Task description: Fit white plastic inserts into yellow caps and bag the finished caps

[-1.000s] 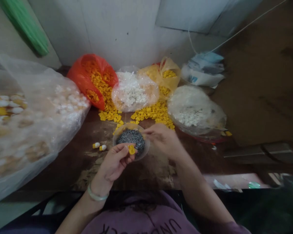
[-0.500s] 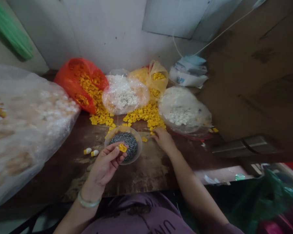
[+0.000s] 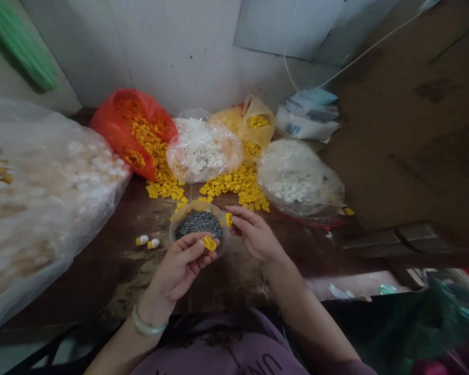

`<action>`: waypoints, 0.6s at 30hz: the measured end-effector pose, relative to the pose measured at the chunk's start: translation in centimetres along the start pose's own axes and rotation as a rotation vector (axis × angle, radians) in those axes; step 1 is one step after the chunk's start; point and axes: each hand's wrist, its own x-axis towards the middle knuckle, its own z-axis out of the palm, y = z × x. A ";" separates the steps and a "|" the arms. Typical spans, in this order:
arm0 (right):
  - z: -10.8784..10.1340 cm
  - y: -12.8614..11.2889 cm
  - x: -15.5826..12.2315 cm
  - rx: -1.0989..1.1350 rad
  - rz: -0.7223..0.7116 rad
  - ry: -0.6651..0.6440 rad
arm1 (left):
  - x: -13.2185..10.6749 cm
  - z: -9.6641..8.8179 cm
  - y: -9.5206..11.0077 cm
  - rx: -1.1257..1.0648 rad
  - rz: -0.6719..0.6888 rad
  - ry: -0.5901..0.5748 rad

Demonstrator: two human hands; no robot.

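Dark brown and worn, the table top (image 3: 234, 286) lies beneath the fingers of the left hand (image 3: 177, 265) and the right hand (image 3: 258, 237). Well to the left of the left fingers bulges a big translucent sack (image 3: 89, 208), with white and yellow shapes showing through its plastic. Beyond the right fingers and to their right sits a clear bag (image 3: 297, 174), white bits visible inside. Farther beyond the left fingers, and off to their left, a red bag (image 3: 103, 122) gapes at its mouth, full of small yellow parts. Between those two, straight beyond the fingers, stand a shiny clear bag (image 3: 207, 153) of white bits and, just to its right, a yellowish bag (image 3: 258, 109) holding more yellow parts. Nearer to the fingers spreads a loose yellow heap (image 3: 236, 182). A translucent bowl (image 3: 174, 229) stands between the hands, dark speckled grains (image 3: 199, 222) in it; the left fingertips hang over its near side, and the right fingertips are at its right edge, though whether they touch it I cannot tell. A pale green bangle (image 3: 147, 324) circles the wrist below the left fingers. Two white-and-yellow pieces (image 3: 153, 243) lie just left of the left fingers, side by side. Smallest come the held ones: the left thumb and fingers pinch a hollow yellow piece (image 3: 209, 242), and the right fingertips grip a second yellow piece (image 3: 229, 219), slightly beyond and right of it
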 end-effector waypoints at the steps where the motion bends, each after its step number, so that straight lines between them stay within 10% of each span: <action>1: 0.9 -0.2 -0.3 -0.014 -0.025 -0.028 | 0.0 0.0 -0.1 0.000 -0.009 -0.004; 10: 4.3 -0.9 -2.8 -0.513 -0.428 0.020 | 0.1 -0.5 -0.2 -0.089 0.048 0.002; 18: 4.2 -1.6 -3.7 -0.699 -0.502 -0.018 | 0.1 -0.5 -0.2 -0.128 0.094 0.065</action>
